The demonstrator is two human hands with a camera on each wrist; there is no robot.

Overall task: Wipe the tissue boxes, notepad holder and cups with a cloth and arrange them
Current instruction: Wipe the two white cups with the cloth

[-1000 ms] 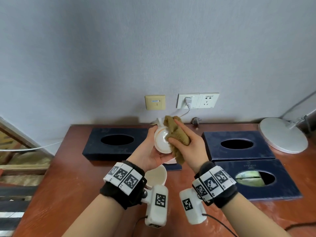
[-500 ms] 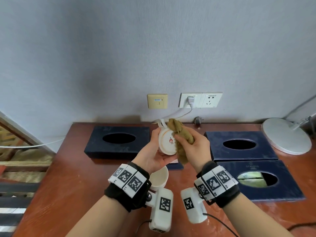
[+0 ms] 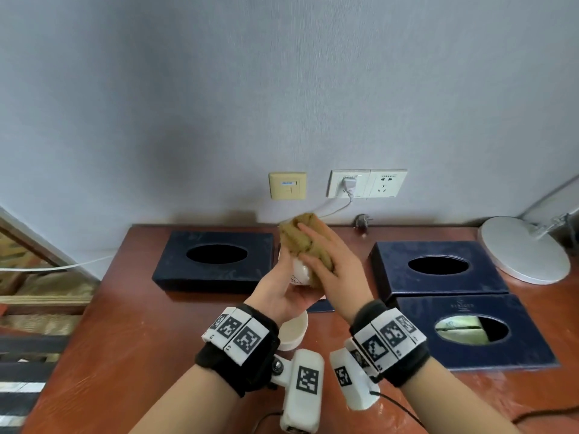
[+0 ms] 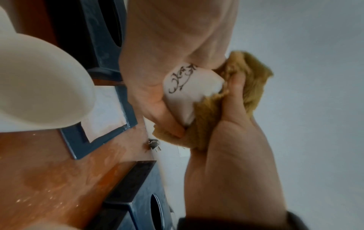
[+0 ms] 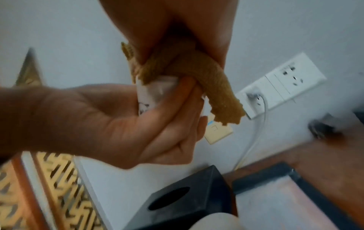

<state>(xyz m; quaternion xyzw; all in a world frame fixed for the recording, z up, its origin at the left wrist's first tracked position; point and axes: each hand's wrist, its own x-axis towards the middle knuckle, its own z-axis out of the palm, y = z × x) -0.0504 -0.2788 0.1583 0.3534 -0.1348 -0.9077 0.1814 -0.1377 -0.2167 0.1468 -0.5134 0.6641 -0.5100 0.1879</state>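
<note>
My left hand (image 3: 283,281) grips a white cup (image 3: 300,272) with a dark scroll pattern (image 4: 182,78), held above the table. My right hand (image 3: 329,267) holds a tan cloth (image 3: 302,242) and presses it over the cup's upper part and side (image 5: 206,87). A second white cup (image 3: 293,330) stands on the table under my left wrist. The blue notepad holder (image 4: 102,124) with white paper lies beyond it, mostly hidden in the head view. One dark blue tissue box (image 3: 219,261) sits at the left, two more (image 3: 438,267) (image 3: 470,330) at the right.
A white round lamp base (image 3: 526,249) stands at the back right of the brown table (image 3: 125,339). Wall sockets (image 3: 366,183) with a plugged cable sit above the table's back edge, and a loose plug (image 3: 362,220) lies there. The table's left edge drops off.
The cloth has slid up over the cup's top, and my right hand's fingers now lie flatter across it. The cup has turned in my left hand, so less of it shows.
</note>
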